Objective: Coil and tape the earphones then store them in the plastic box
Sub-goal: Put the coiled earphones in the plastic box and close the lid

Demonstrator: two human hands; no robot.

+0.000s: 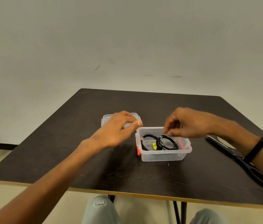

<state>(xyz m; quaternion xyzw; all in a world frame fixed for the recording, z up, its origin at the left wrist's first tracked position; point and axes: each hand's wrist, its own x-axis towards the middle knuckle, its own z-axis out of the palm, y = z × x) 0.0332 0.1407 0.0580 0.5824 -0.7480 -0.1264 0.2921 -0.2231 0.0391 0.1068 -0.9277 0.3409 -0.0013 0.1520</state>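
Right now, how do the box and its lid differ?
The plastic box sits open near the table's middle and holds the coiled black earphones; the lid lies behind and to its left, holding nothing visible. The left hand is over the lid, partly covering it; the right hand hovers above the box's far rim. The box is deeper, the lid shallow. Both are clear plastic.

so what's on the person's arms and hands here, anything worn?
Both forearms are bare, no sleeves and no gloves. The right wrist carries a thin black band. Nothing shows on the left hand or the right hand; no rings can be made out.
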